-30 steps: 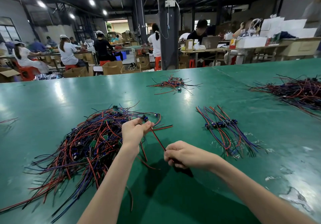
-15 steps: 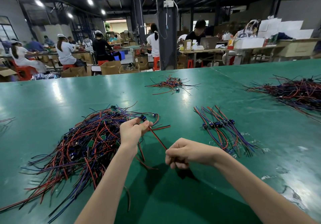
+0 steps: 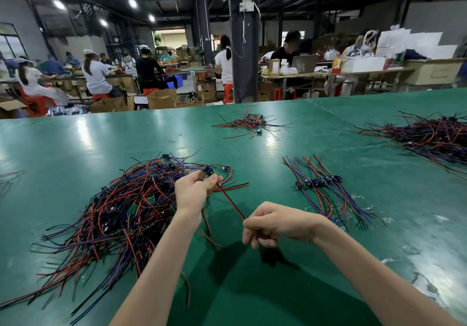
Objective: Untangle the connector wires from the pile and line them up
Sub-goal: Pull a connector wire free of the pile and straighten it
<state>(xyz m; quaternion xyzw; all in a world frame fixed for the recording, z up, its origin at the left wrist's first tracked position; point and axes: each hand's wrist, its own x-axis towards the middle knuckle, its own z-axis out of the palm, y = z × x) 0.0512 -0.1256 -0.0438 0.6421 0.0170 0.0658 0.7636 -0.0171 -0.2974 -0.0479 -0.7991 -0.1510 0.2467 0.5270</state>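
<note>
Counter [image 3: 101,143]: we see a glossy green top.
Pillar [image 3: 243,60]: dark, just past our counter's far edge.
Boxes [image 3: 161,99]: open cardboard on the floor.
Stools [image 3: 228,93]: red.

Red, blk, blue & purple wire pile [image 3: 121,212]; green table [image 3: 75,148]; blue/blk connectors [image 3: 317,182]; red stools [image 3: 228,93].

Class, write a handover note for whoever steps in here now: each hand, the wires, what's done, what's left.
Left hand pinches the connector end of one connector wire; right hand grips its tail, the wire stretched between them above the table.
Tangled pile lies to the left; lined-up row lies to the right.
Done: several wires in the row.
Left: lay this wire in the row, then work through the pile.
</note>
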